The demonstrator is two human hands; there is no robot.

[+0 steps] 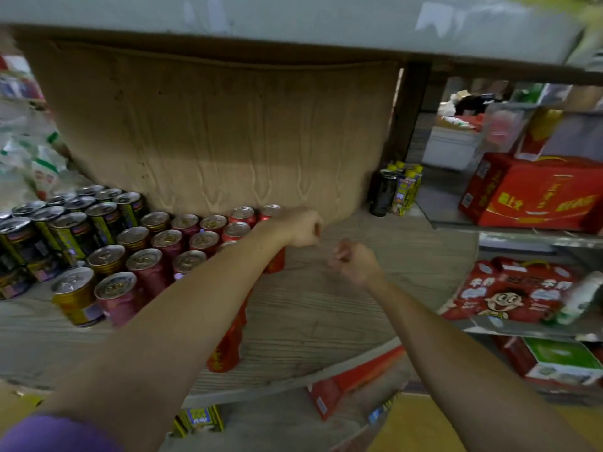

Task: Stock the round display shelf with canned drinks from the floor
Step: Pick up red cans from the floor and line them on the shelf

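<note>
on the left side of the round wooden shelf point(326, 308), dark cans with yellow labels point(65, 230) stand packed together, reaching toward the left edge. just right of them, maroon cans with gold tops point(146, 265) stand in rows from the back panel toward the front edge. red cans point(242, 216) stand next, against the curved cardboard backing point(228, 132), and more red ones run forward under the left forearm, one near the front edge.

the left hand point(301, 228) hovers over the rearmost red cans, fingers curled into a fist; whether it grips a can below cannot be told. the right hand point(354, 261) hangs apart just beside it over bare wood, fingers curled loosely, holding nothing.

at the shelf's back right corner stand dark bottles with yellow caps point(396, 189). beyond the right edge sit red cartons point(535, 194) on neighbouring shelves.
</note>
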